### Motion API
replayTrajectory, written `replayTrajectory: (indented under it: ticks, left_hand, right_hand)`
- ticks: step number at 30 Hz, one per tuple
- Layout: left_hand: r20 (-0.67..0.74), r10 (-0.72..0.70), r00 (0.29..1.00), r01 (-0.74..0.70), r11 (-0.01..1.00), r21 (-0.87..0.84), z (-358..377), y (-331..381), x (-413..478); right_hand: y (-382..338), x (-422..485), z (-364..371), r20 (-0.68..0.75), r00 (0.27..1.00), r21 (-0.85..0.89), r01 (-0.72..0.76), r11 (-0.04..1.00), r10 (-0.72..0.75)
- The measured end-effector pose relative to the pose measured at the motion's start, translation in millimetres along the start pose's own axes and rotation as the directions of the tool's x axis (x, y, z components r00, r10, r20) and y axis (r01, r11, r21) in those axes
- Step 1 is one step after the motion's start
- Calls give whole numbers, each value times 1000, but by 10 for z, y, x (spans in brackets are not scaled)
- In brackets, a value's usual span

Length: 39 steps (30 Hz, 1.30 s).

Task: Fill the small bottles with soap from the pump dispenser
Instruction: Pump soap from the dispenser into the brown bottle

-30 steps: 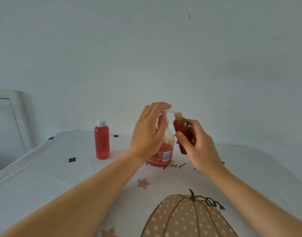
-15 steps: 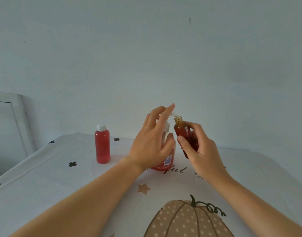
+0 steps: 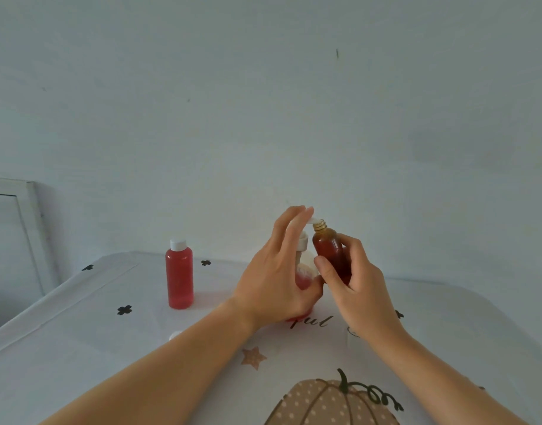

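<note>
Our right hand (image 3: 354,289) has a curled grip on the uncapped amber bottle (image 3: 329,253), mouth under pump dispenser (image 3: 303,240) nozzle mid-desk (image 3: 110,302); left hand (image 3: 272,280) grip spread, straight fingers (image 3: 295,233) on pump head.

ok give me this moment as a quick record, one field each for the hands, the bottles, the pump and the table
pump dispenser: upright on the table, mostly hidden behind the left hand
left hand: fingers straight over the pump top, contact unclear
right hand: grips the amber bottle
amber bottle: uncapped, slightly tilted, mouth at the spout, looks mostly full
red bottle: white cap on, upright, apart to the left
table: white cloth, pumpkin print
</note>
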<state>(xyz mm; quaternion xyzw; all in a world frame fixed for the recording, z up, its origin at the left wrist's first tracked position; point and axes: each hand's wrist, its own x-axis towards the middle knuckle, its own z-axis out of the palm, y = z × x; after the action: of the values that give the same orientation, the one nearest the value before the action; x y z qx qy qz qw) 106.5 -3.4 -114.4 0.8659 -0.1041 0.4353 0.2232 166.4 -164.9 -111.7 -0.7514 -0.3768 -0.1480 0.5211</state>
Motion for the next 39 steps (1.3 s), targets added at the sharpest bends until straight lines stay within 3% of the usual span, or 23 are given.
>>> replayTrajectory:
  ticks: [4, 12, 20, 29, 33, 36, 39]
  left_hand:
    - [18, -9, 1000, 10, 1000, -20, 44, 15, 9]
    - [-76, -1, 997, 4, 999, 42, 93, 0, 6]
    - [-24, 32, 999, -32, 999, -1, -32, -40, 15]
    - [-245, 100, 964, -98, 995, 19, -23, -88, 74]
    - [-300, -56, 952, 17, 991, -133, -29, 72, 169]
    - [-219, -382, 898, 230, 831, -506, -56, 184, 299]
    - [-114, -482, 869, 313, 713, -627, -51, 232, 348]
  right_hand:
    - [31, 17, -35, 5, 1000, -58, -21, 998, 21]
    - [88, -18, -85, 51, 998, -68, -39, 997, 43]
    - [44, -2, -47, 78, 996, -4, -48, 999, 48]
    - [79, -38, 7, 98, 994, -42, -48, 998, 52]
    - [101, -28, 8, 89, 995, -84, -29, 996, 36]
    - [79, 1, 58, 81, 996, -62, -30, 998, 35]
    - [56, 2, 70, 70, 997, -66, -30, 997, 35]
